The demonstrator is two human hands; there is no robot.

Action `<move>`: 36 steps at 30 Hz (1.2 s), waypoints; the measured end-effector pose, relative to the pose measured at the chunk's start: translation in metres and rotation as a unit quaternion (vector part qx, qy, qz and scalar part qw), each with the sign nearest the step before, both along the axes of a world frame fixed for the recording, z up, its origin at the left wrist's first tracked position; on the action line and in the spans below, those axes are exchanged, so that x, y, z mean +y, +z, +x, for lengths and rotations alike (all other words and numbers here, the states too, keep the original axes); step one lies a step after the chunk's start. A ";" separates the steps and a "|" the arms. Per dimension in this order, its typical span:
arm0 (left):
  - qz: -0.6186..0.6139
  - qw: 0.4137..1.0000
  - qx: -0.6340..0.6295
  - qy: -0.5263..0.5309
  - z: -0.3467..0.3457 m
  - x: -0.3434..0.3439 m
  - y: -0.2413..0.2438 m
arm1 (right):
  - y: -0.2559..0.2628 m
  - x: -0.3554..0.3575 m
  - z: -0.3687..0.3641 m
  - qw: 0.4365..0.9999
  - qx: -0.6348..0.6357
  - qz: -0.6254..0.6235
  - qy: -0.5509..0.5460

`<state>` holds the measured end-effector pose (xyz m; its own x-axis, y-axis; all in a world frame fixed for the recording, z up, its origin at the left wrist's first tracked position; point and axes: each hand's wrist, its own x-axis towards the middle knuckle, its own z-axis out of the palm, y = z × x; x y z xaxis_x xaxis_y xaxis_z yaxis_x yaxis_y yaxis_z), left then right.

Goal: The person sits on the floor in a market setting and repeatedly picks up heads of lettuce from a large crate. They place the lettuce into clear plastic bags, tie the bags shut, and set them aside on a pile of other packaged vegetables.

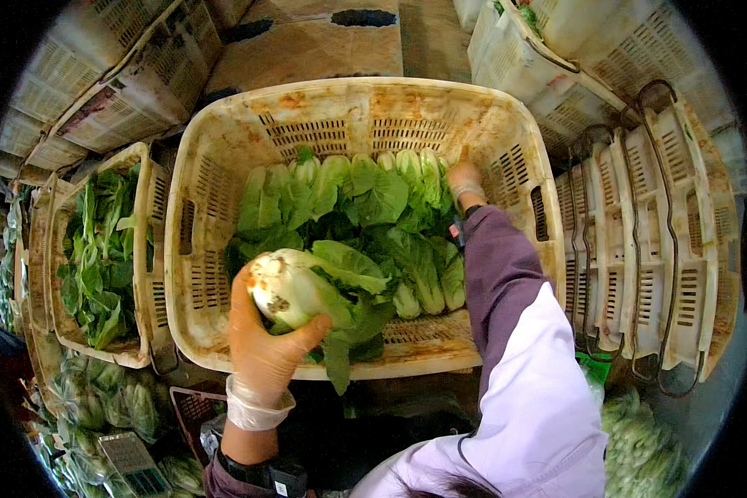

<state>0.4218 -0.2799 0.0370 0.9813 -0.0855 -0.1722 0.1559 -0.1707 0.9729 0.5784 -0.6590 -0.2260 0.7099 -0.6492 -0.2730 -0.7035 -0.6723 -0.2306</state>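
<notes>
My left hand (261,348), in a thin clear glove, grips a head of leafy cabbage (292,286) above the near left part of the crate. Its pale, brown-spotted base faces up and left, and its green leaves hang to the right. My right hand (465,179), gloved as well, reaches into the far right corner of a large stained plastic crate (180,299), beside the end of the far row of cabbages (380,193). Its fingers are partly hidden, so a hold cannot be made out. More cabbages (417,280) lie in a nearer row.
A smaller crate of leafy greens (99,249) stands to the left. Stacked plastic crates with metal handles (641,249) rise at the right. Bagged vegetables (106,398) and a device with a dark panel (136,464) are at lower left; green vegetables (641,442) lie at lower right.
</notes>
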 end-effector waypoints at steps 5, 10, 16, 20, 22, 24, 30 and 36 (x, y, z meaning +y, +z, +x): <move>0.048 0.998 -0.030 -0.036 -0.003 0.000 -0.004 | 0.002 0.020 -0.026 0.980 -0.037 -0.108 0.162; 0.045 0.998 -0.011 -0.031 -0.001 0.001 -0.002 | 0.017 0.016 0.006 0.984 -0.005 0.170 0.046; 0.032 0.999 -0.011 -0.021 -0.003 0.002 -0.001 | 0.023 0.011 0.040 0.980 0.114 0.149 0.071; 0.078 0.996 -0.021 -0.037 0.000 -0.002 0.004 | -0.026 -0.021 0.041 0.990 0.045 0.119 0.067; 0.070 0.996 -0.045 -0.035 -0.002 0.001 -0.001 | -0.020 -0.006 0.042 0.993 0.026 0.085 0.083; 0.078 0.995 -0.047 -0.037 -0.001 -0.002 -0.003 | -0.026 -0.007 0.036 0.996 -0.031 0.056 0.056; 0.128 0.986 -0.107 -0.015 -0.012 0.003 0.005 | -0.016 0.024 0.039 0.982 0.004 0.187 0.036; 0.106 0.983 -0.134 0.059 -0.010 0.012 0.006 | 0.002 -0.006 0.007 0.983 -0.039 0.170 0.053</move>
